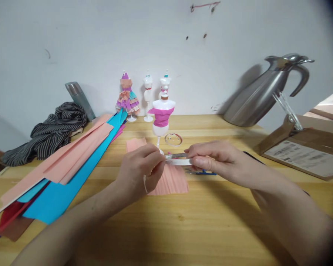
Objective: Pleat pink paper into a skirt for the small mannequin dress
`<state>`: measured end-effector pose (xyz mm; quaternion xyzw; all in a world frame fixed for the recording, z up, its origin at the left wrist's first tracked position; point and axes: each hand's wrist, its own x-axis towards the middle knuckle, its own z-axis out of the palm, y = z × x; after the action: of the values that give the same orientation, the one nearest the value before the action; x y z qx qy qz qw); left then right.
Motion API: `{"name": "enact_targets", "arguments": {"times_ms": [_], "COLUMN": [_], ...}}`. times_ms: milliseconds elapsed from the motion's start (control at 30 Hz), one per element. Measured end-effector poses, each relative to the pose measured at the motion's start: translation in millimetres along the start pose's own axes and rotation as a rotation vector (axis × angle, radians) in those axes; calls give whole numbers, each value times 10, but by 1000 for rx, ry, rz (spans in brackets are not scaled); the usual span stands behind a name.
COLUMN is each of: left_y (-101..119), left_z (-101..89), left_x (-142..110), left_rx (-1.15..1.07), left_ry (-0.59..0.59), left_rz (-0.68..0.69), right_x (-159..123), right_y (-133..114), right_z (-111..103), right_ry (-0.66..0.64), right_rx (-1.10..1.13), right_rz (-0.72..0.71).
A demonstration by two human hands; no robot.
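My right hand point(215, 158) grips a narrow roll of white tape point(180, 161) by its right side, thumb below and fingers above. At the roll's left edge, my left hand point(144, 166) is closed in a pinch, and a thin pale strip point(145, 184) hangs below its fingers. The fingertips themselves are partly hidden. Under the hands lies a piece of pleated peach crepe paper point(170, 181) on the table. Just behind stands a small white dress-form mannequin point(160, 130) with a magenta wrap point(163, 116) round its chest. Small blue-handled thread snips point(202, 172) lie below my right hand.
Blue, peach and red paper sheets point(69, 188) spread at left beside a striped cloth point(55, 123) and a bottle point(80, 98). Behind stand a dressed mannequin point(127, 98) and two white ones point(148, 92). A clear ring-shaped item point(173, 139), steel jug point(255, 92) and cardboard box point(308, 149) are rightward.
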<state>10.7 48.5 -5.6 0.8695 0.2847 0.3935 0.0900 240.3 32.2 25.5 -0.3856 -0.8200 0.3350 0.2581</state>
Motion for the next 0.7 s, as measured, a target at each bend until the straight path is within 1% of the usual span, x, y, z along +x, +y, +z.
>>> {"name": "enact_targets", "arguments": {"times_ms": [100,200,267,333,400,500,600,700], "left_y": [21,18,2,-18,-32,-47,-74,-114], "left_z": [1,-15,-48,-92,-130,-147,-120,-91], "left_x": [20,60,87,112,134,155,164,168], "left_rx": [-52,-255,-409,-563,-684,-720,-713,-760], "left_ry": [-28,-71,-163,-282,-362,-401,-419,-440], "left_rz": [-82,-232,-336,-430,-515,-583,-615,-683], "right_x": [-10,-9,-7,-8,-15,-29,-31,-15], "right_y": [30,36,20,0,-14,-14,1,28], "right_z": [3,2,10,28,49,71,75,68], "right_ry": [56,89,91,108,129,130,135,129], "right_rx": [-86,-155,-213,-305,-393,-443,-477,-496], "right_rz": [31,45,38,33,37,51,65,79]}}
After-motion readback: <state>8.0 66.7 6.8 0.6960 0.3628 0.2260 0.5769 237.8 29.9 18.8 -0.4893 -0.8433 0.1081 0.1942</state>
